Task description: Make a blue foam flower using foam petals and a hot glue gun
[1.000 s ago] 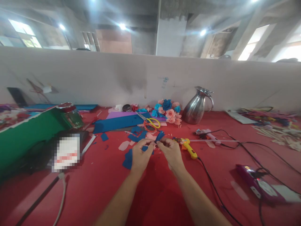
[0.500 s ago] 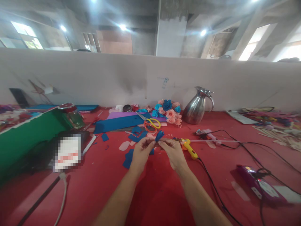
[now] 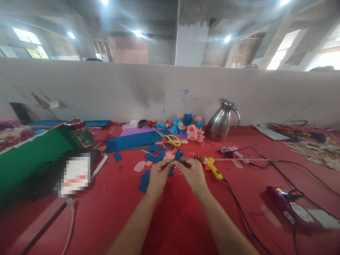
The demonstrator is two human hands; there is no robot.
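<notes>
Between my fingertips, over the middle of the red table, is a small dark blue paper flower (image 3: 179, 154). My left hand (image 3: 160, 173) pinches its base from the left. From the right, my right hand (image 3: 191, 172) pinches the same base, so the two hands meet there. The petals stick up above the fingers; the lower end is hidden by them. Cut blue paper pieces (image 3: 145, 180) lie beside and partly behind my left hand. Pink paper petals (image 3: 139, 166) are to its left. Close to my right hand lies a yellow hot glue gun (image 3: 212, 166).
Scissors (image 3: 170, 137) with yellow and orange handles rest on blue paper sheets (image 3: 130, 140). Behind are finished pink and blue paper flowers (image 3: 191, 128) and a steel jug (image 3: 220, 122). A purple power strip (image 3: 292, 209) with black cords is on the right; a lidded jar (image 3: 79, 132) stands left.
The blue paper in my fingers now looks rounder and more gathered at the top. Both hands stay together in nearly the same place, and the view has shifted slightly.
</notes>
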